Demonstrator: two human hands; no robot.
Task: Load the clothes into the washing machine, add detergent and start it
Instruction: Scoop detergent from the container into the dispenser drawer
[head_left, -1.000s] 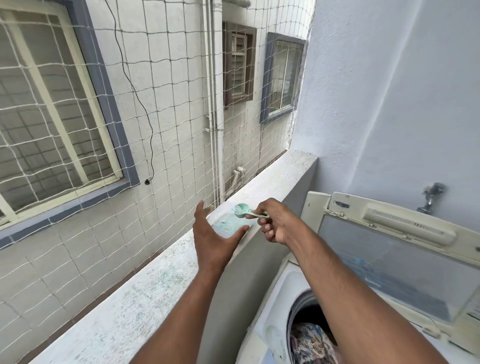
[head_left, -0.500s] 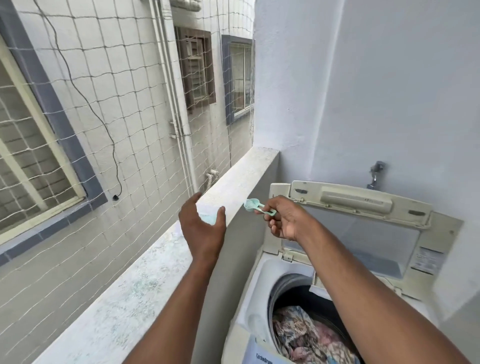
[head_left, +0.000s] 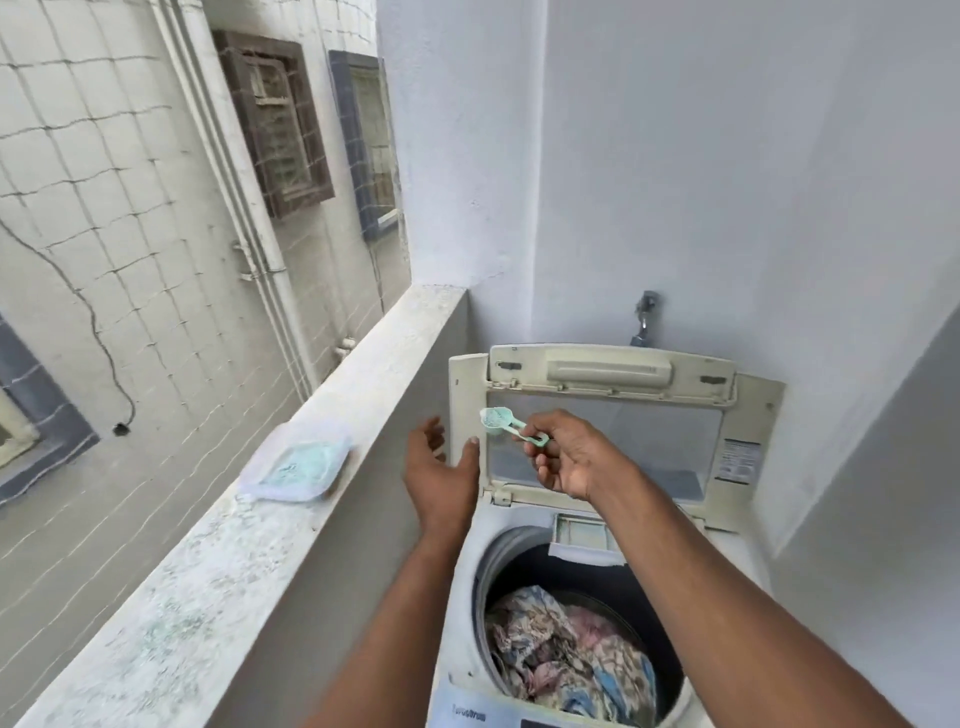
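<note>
A top-loading washing machine (head_left: 467, 597) stands at the lower right with its lid (head_left: 613, 395) raised. Patterned clothes (head_left: 566, 654) lie in its drum. My right hand (head_left: 571, 457) pinches the handle of a small green scoop (head_left: 501, 420) holding powder, above the drum's rear edge in front of the lid. My left hand (head_left: 441, 473) hovers with relaxed fingers just left of the scoop and holds nothing. A clear bag of pale green detergent powder (head_left: 301, 465) lies on the ledge to the left.
A speckled concrete ledge (head_left: 218, 582) runs along the left of the machine, with netting and a tiled wall beyond it. A tap (head_left: 644, 312) juts from the white wall behind the lid. A detergent drawer slot (head_left: 582, 532) sits at the drum's rear rim.
My left hand has let go of the detergent bag on the ledge and moved right. My right hand has carried the scoop right, over the machine. The view has turned toward the washer.
</note>
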